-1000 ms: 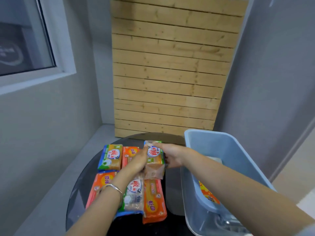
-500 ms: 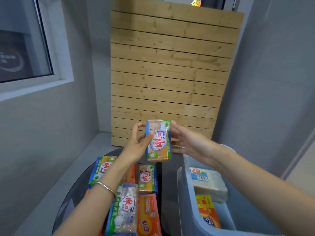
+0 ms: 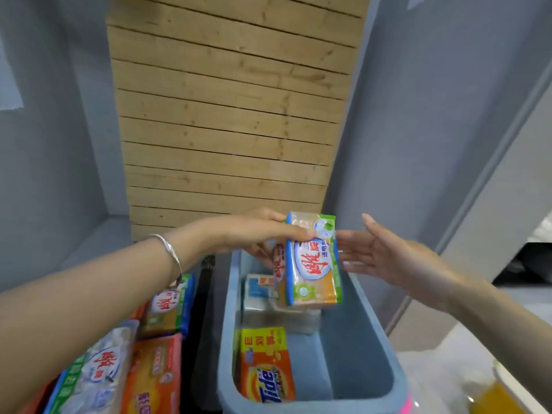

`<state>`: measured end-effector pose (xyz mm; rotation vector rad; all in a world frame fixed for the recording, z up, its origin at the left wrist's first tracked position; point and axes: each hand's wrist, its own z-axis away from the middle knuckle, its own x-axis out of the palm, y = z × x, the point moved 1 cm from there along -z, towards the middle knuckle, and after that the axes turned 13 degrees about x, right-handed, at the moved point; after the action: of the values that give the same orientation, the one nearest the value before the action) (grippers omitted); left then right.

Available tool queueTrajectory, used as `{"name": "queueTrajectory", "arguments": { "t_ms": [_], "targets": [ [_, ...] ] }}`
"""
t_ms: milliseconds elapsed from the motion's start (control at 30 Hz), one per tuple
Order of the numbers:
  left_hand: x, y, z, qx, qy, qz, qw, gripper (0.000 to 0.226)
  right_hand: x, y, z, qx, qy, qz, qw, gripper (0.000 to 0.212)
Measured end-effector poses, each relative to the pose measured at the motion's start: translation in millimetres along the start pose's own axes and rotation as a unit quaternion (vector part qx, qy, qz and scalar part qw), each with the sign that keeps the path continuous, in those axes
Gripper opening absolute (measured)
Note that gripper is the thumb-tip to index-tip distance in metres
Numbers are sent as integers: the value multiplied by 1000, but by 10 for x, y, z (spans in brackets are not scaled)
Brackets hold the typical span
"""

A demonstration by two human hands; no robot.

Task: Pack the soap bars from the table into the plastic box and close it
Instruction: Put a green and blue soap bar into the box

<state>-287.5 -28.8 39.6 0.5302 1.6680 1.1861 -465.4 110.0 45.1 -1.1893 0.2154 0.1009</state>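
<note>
My left hand (image 3: 257, 234) grips a green, blue and orange wrapped soap bar (image 3: 313, 264) by its top left corner and holds it upright over the far end of the blue plastic box (image 3: 373, 330). A second wrapper shows just behind that bar. My right hand (image 3: 385, 258) is open beside the bar's right edge, fingers spread, holding nothing. Inside the box lie a white soap pack (image 3: 268, 306) and an orange Tide bar (image 3: 265, 366). Several more soap bars (image 3: 155, 363) lie on the dark table at the left, under my left forearm.
A wooden slat panel (image 3: 233, 115) leans against the grey wall behind the table. The dark round table (image 3: 197, 339) shows between the soap bars and the box. A clear piece with something yellow (image 3: 490, 395) lies at the bottom right.
The held soap bar has travelled right from above the table to above the box. My right hand has let go of it and opened. The view has turned right and down.
</note>
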Motion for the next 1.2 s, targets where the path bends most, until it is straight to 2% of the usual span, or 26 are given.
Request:
{"name": "queueTrajectory", "arguments": {
  "t_ms": [100, 167, 233, 300, 367, 467, 600, 800, 967, 1200],
  "targets": [
    [202, -138, -156, -29, -71, 36, 996, 44, -104, 256, -5, -50, 127, 111, 984, 35],
    [331, -220, -237, -63, -115, 58, 990, 61, -111, 413, -60, -58, 160, 127, 977, 34],
    [476, -286, -295, -102, -175, 60, 977, 58, -62, 540, -143, -41, 170, 130, 976, 39],
    [594, -351, -320, -133, -220, 55, 965, 45, 2, 620, -217, -35, 166, 123, 978, 42],
    [660, -428, -334, -155, -245, 52, 956, 41, 38, 673, -270, -35, 156, 107, 981, 44],
    [671, -503, -367, -166, -264, 36, 949, 45, 50, 718, -308, -26, 128, 78, 988, 42],
    [639, -511, -408, -152, -291, -50, 943, 49, 47, 737, -318, -24, 119, 65, 991, 40],
    [638, -493, -378, -135, -349, -115, 920, 52, 37, 744, -332, -26, 82, 47, 995, 45],
    [721, -548, -374, -131, -392, -125, 902, 43, 22, 751, -345, -33, 61, 7, 998, 60],
    [757, -645, -394, -171, -409, -114, 889, 41, 47, 749, -325, -20, 47, -36, 998, 54]
  ]
}}
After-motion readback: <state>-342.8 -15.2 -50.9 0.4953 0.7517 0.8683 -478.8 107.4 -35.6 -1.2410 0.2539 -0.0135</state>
